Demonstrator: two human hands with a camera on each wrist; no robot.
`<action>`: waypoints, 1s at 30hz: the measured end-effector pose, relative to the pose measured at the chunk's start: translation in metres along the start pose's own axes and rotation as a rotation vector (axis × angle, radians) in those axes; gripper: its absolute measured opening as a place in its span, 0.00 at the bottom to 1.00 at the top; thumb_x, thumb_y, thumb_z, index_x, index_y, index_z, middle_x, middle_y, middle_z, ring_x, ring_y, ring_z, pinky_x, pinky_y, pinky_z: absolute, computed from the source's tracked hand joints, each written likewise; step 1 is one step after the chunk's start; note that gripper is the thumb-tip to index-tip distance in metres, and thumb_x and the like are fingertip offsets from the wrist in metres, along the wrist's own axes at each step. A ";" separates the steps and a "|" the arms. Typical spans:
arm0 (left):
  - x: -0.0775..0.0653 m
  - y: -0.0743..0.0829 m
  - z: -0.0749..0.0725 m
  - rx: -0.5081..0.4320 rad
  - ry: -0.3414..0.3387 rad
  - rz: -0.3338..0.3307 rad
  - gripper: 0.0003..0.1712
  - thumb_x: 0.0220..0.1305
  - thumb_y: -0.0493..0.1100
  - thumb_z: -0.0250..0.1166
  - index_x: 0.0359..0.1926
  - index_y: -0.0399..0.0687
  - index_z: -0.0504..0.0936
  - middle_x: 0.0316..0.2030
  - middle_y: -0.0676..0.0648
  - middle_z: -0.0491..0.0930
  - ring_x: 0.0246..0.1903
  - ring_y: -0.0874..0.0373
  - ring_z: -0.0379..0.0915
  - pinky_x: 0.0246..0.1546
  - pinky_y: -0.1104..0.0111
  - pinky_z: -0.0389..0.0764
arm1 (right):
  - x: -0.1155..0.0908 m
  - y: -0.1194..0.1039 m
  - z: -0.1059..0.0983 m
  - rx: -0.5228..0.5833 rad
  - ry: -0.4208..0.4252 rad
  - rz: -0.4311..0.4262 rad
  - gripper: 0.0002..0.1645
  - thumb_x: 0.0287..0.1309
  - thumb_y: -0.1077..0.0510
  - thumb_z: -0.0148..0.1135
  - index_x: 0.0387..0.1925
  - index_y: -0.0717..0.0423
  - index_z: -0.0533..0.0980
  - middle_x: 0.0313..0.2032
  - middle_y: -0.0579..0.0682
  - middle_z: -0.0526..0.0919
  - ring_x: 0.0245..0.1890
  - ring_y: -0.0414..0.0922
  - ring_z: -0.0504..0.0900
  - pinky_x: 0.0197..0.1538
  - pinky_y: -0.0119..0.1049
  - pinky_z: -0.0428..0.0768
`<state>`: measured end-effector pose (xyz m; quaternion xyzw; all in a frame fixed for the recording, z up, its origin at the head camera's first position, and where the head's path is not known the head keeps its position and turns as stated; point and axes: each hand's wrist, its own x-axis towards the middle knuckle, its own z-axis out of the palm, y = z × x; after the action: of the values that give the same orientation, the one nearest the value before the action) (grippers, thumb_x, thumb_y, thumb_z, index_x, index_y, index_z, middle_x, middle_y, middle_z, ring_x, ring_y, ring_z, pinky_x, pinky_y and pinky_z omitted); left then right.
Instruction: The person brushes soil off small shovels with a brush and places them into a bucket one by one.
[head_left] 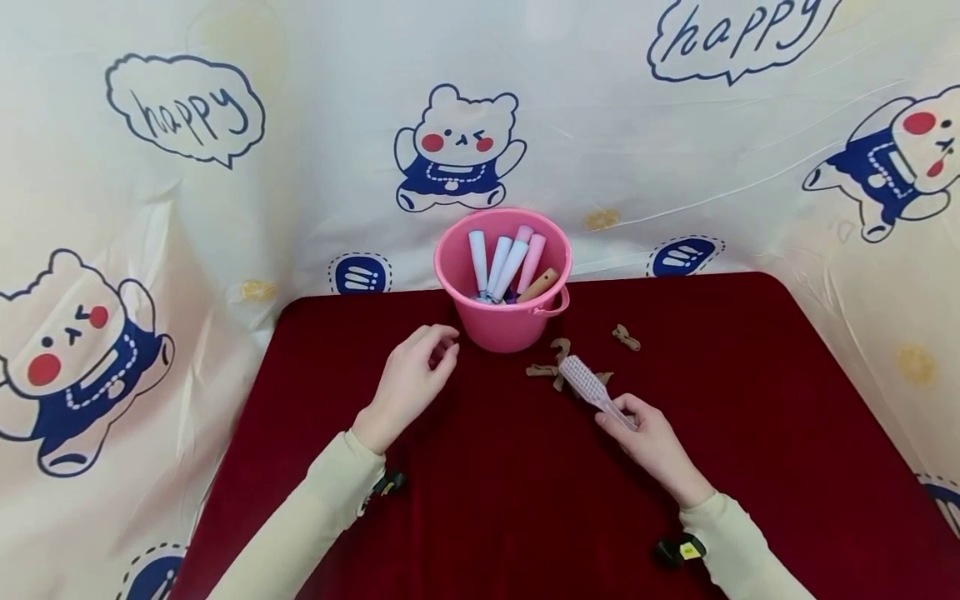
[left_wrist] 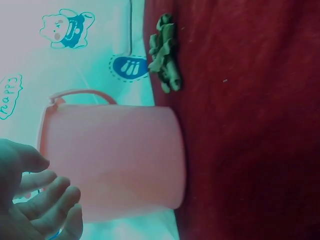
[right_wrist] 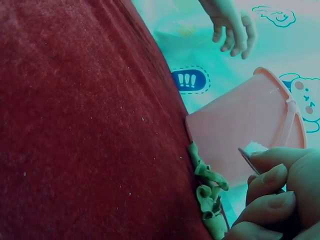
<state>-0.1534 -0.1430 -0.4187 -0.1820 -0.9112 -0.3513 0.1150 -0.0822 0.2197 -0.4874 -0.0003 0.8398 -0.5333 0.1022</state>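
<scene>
My right hand (head_left: 654, 440) grips a small pale lilac brush (head_left: 585, 382) by its handle, with the bristled head pointing up and left. Only the edge of that brush (right_wrist: 246, 156) shows past the fingers in the right wrist view. My left hand (head_left: 414, 377) is empty, its fingers loosely bent, just left of a pink bucket (head_left: 504, 327). Several light blue and pink handles (head_left: 512, 265) and one wooden handle (head_left: 538, 286) stick up inside the bucket; their lower ends are hidden. Small brown curled pieces (head_left: 542, 370) lie beneath the brush head.
Another brown piece (head_left: 626, 337) lies apart, to the right of the bucket. A dark red cloth (head_left: 480, 500) covers the table, whose back edge meets a white printed curtain (head_left: 322, 167). The bucket's handle (head_left: 553, 307) hangs down on its right side.
</scene>
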 end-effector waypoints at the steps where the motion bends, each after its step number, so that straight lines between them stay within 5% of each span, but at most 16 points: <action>1: -0.004 -0.001 0.000 0.008 -0.004 -0.001 0.11 0.73 0.40 0.65 0.53 0.47 0.83 0.41 0.49 0.82 0.38 0.54 0.80 0.40 0.62 0.84 | 0.000 0.001 0.001 -0.009 0.008 0.000 0.16 0.69 0.47 0.68 0.39 0.56 0.77 0.18 0.46 0.71 0.16 0.38 0.67 0.21 0.32 0.69; 8: -0.027 -0.006 0.005 0.036 -0.024 -0.009 0.10 0.72 0.41 0.66 0.52 0.48 0.84 0.41 0.50 0.82 0.37 0.55 0.80 0.39 0.62 0.84 | -0.003 0.004 0.000 -0.166 0.088 -0.058 0.10 0.68 0.48 0.69 0.40 0.50 0.81 0.26 0.45 0.77 0.23 0.39 0.71 0.28 0.33 0.72; 13: -0.036 -0.007 0.004 0.071 -0.029 -0.017 0.10 0.72 0.41 0.66 0.52 0.47 0.85 0.42 0.48 0.83 0.38 0.54 0.80 0.38 0.61 0.84 | -0.005 0.003 -0.001 -0.285 0.153 -0.092 0.08 0.69 0.51 0.67 0.38 0.50 0.84 0.21 0.43 0.76 0.19 0.40 0.70 0.25 0.33 0.72; 22: -0.047 -0.011 0.005 0.120 -0.025 -0.020 0.11 0.71 0.41 0.66 0.52 0.46 0.85 0.43 0.45 0.84 0.39 0.51 0.80 0.38 0.58 0.84 | -0.006 0.002 -0.005 -0.450 0.283 -0.146 0.19 0.67 0.51 0.66 0.23 0.48 0.70 0.14 0.41 0.65 0.14 0.39 0.63 0.18 0.34 0.64; 30: -0.053 -0.014 0.008 0.134 -0.009 -0.003 0.11 0.71 0.41 0.66 0.51 0.45 0.86 0.48 0.45 0.84 0.46 0.49 0.77 0.43 0.55 0.84 | -0.010 0.008 -0.026 -0.527 0.291 -0.009 0.27 0.71 0.44 0.58 0.17 0.49 0.64 0.13 0.43 0.63 0.14 0.43 0.62 0.16 0.39 0.63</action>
<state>-0.1119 -0.1603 -0.4501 -0.1742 -0.9334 -0.2887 0.1224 -0.0758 0.2474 -0.4820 0.0463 0.9550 -0.2919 -0.0252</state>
